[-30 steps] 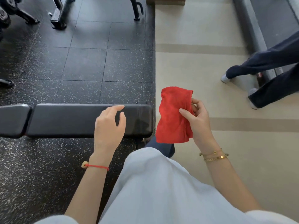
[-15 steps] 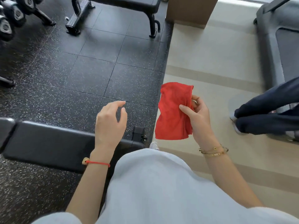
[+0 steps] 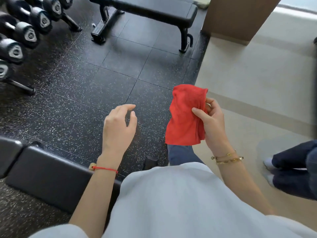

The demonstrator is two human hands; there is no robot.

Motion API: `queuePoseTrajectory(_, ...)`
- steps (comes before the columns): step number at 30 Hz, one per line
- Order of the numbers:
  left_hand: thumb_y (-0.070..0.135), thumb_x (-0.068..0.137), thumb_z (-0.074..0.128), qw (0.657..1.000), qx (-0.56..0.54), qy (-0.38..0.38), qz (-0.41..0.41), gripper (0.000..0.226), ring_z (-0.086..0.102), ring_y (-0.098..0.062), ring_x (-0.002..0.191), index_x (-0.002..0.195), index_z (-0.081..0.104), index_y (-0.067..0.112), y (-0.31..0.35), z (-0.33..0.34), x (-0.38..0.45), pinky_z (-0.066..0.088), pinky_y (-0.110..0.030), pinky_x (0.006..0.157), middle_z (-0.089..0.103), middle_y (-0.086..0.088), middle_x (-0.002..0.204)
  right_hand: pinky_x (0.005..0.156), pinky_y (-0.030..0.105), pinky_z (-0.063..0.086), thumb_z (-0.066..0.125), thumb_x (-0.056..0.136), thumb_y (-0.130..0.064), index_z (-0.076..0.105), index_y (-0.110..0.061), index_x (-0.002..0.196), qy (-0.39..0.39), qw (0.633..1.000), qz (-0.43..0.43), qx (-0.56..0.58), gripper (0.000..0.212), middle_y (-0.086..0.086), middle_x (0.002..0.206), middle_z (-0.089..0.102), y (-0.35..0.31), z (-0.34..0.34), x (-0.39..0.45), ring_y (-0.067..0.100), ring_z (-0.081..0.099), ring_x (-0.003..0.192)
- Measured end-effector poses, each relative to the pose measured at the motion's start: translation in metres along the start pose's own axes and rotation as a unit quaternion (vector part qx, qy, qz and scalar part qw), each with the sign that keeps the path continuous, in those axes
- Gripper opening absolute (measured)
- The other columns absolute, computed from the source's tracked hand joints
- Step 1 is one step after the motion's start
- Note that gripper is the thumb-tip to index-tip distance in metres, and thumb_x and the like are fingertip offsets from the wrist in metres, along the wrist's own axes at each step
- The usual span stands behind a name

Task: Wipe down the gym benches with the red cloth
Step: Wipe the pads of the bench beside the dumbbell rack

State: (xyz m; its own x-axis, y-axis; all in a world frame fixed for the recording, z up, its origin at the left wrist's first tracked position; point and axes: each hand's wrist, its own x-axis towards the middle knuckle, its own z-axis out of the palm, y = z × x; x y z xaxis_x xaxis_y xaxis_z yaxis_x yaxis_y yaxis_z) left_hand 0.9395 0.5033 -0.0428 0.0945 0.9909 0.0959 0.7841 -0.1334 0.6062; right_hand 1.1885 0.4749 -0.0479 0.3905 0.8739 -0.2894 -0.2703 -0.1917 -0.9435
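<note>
My right hand (image 3: pixel 213 122) pinches a folded red cloth (image 3: pixel 184 115), which hangs in the air above the floor at centre right. My left hand (image 3: pixel 118 127) hovers empty beside it, fingers loosely curled and apart. A black padded bench (image 3: pixel 51 179) lies low at the lower left, below my left forearm and partly hidden by my grey shirt. A second black bench (image 3: pixel 154 9) stands at the top, across the rubber floor.
A rack of black dumbbells (image 3: pixel 22 36) fills the upper left. A brown pillar (image 3: pixel 235 18) stands at the upper right on beige flooring. Another person's dark trouser legs and shoes (image 3: pixel 295 169) are at the right edge.
The view has tilted up and forward: the near bench slid down toward me and the far bench and dumbbell rack came into sight. Both hands keep their pose, cloth still held.
</note>
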Motion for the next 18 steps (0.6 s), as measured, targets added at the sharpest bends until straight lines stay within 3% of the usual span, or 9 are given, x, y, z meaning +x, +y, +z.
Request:
queuePoseTrajectory(3, 0.019, 0.097, 0.052, 1.000, 0.002, 0.011, -0.012, 0.027, 0.062, -0.019, 0.109, 0.119, 0.065, 0.016, 0.018, 0.016, 0.066, 0.047, -0.041, 0.102, 0.069, -0.001, 0.117, 0.080, 0.028, 0.051, 0.062, 0.085, 0.007, 0.055, -0.012, 0.106, -0.009, 1.000, 0.004, 0.000, 0.029, 0.007, 0.097, 0.067, -0.021, 0.002, 0.070, 0.015, 0.062, 0.085)
queuePoseTrajectory(8, 0.018, 0.097, 0.053, 0.999, 0.001, 0.032, -0.017, 0.026, 0.062, -0.019, 0.110, 0.118, 0.066, 0.016, 0.051, 0.030, 0.180, 0.047, -0.043, 0.102, 0.069, -0.001, 0.117, 0.092, 0.043, 0.048, 0.062, 0.084, 0.007, 0.056, -0.013, 0.103, -0.022, 1.000, 0.005, -0.010, 0.028, 0.010, 0.100, 0.066, -0.069, 0.012, 0.184, 0.022, 0.060, 0.095)
queuePoseTrajectory(15, 0.018, 0.096, 0.053, 0.999, 0.004, 0.035, -0.016, 0.026, 0.062, -0.019, 0.110, 0.119, 0.066, 0.015, 0.083, 0.052, 0.307, 0.048, -0.044, 0.101, 0.069, 0.000, 0.117, 0.090, 0.041, 0.047, 0.062, 0.084, 0.007, 0.054, -0.009, 0.106, -0.053, 0.998, -0.012, -0.026, 0.028, 0.010, 0.100, 0.065, -0.118, 0.037, 0.311, 0.021, 0.059, 0.094)
queuePoseTrajectory(18, 0.016, 0.096, 0.054, 1.000, 0.002, 0.028, -0.009, 0.026, 0.062, -0.020, 0.110, 0.119, 0.066, 0.014, 0.089, 0.063, 0.354, 0.048, -0.044, 0.101, 0.069, -0.001, 0.117, 0.094, 0.046, 0.047, 0.063, 0.083, 0.006, 0.055, -0.012, 0.103, -0.052, 0.998, -0.002, -0.019, 0.029, 0.010, 0.101, 0.066, -0.129, 0.047, 0.356, 0.022, 0.060, 0.096)
